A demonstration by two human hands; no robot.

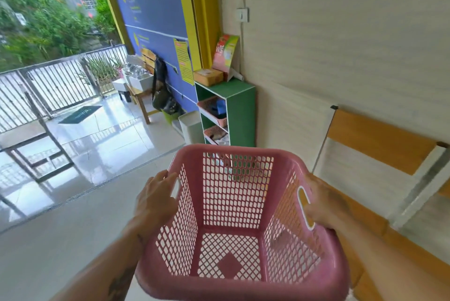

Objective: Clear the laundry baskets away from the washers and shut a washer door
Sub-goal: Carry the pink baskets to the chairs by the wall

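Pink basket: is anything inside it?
No, the pink basket is empty: only its holey walls and bottom show. The left hand and right hand grip its side handles. The near rim hides the near wall's inside.

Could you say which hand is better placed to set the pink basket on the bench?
Likely right: the right hand grips the pink basket beside the bench; the left hand grips its far side.

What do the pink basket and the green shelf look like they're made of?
The pink basket: moulded plastic, slightly glossy, judging by its perforated lattice walls and cut-out handles. The green shelf: probably laminated board, matt, with white edge strips.
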